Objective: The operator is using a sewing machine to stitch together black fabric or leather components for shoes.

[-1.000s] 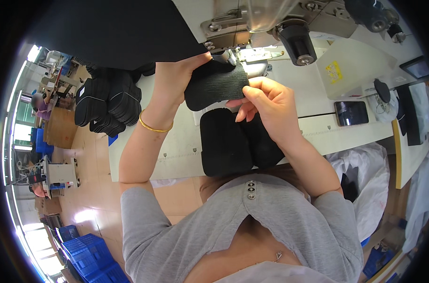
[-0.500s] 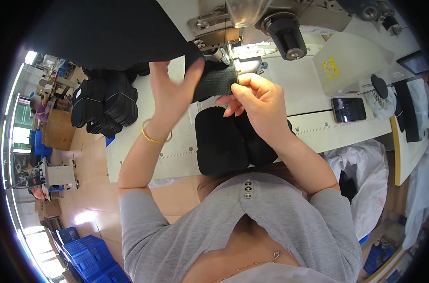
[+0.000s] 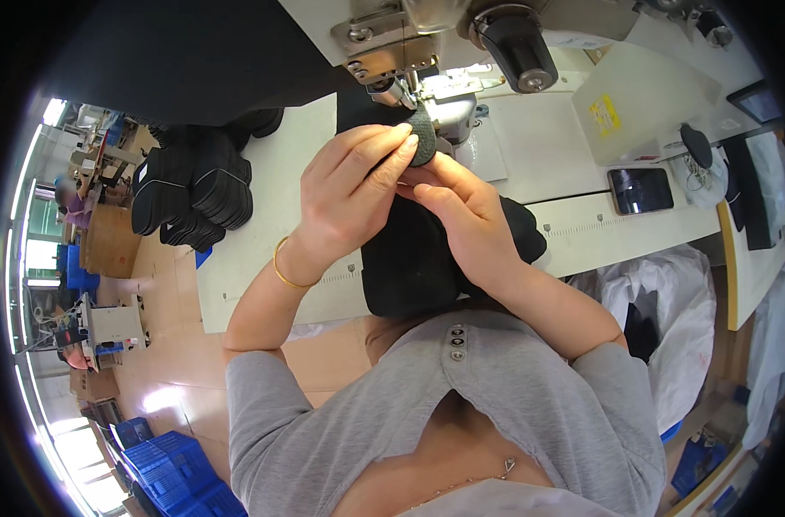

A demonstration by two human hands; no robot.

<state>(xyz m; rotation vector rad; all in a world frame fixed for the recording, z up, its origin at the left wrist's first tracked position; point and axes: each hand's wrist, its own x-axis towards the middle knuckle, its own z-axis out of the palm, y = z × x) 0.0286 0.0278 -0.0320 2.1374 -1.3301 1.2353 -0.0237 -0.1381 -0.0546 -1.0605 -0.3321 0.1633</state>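
A small black fabric piece (image 3: 424,138) with a rounded edge sits just below the needle area of a sewing machine (image 3: 392,62). My left hand (image 3: 353,185) pinches it from the left, thumb and fingertips together on its face. From the lower right, my right hand (image 3: 465,211) grips its lower edge, its fingertips partly hidden behind the piece and the left fingers. Below both hands lie larger black padded pieces (image 3: 405,271) at the table's front edge, partly covered by my right hand and wrist.
Bundled stacks of black pieces (image 3: 192,185) stand at the table's left. A phone (image 3: 641,190) lies on the right of the white table (image 3: 272,289). A white plastic bag (image 3: 681,345) hangs below on the right. Blue crates (image 3: 177,474) stand on the floor at lower left.
My left hand has moved right and down, its spread thumb and fingers closing on the black fabric piece beside my right hand. The piece now shows its rounded edge upright.
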